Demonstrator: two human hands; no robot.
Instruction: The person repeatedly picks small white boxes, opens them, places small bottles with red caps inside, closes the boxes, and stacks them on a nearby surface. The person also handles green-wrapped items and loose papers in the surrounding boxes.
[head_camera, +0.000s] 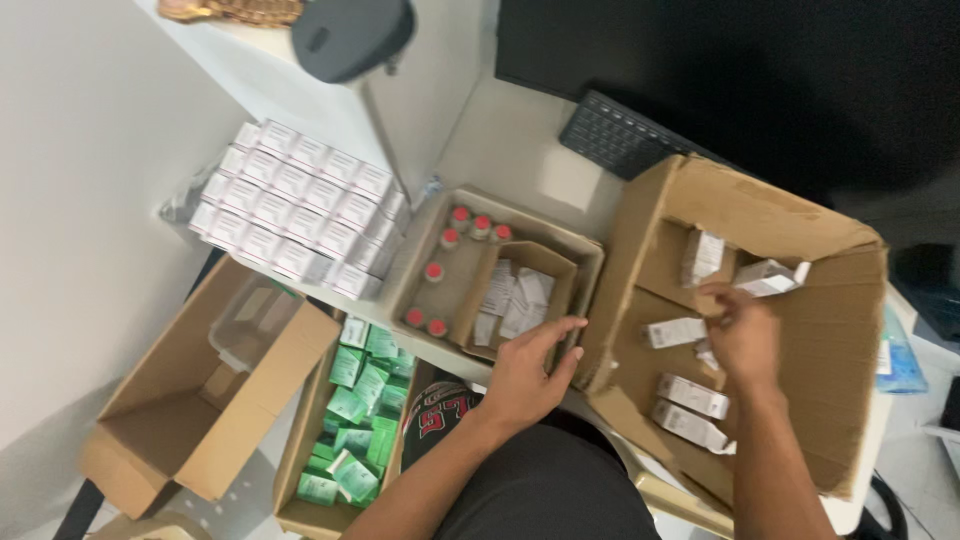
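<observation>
Left hand (527, 372) on tray (590, 262) edge; right hand (745, 335) holds small white box (768, 279) inside cardboard box (850, 300).

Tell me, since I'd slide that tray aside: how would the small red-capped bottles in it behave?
The red-capped bottles stand loose and upright in the tray, apart from each other, so a quick push would probably tip them. Being round, they would likely roll. They look small and probably light; whether glass, I cannot tell.

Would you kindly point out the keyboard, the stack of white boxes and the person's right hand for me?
keyboard (622, 134), head view, middle of the dark key area.
stack of white boxes (300, 205), head view, top face of the stack.
right hand (742, 335), head view, back of the hand inside the big cardboard box (840, 330).
</observation>
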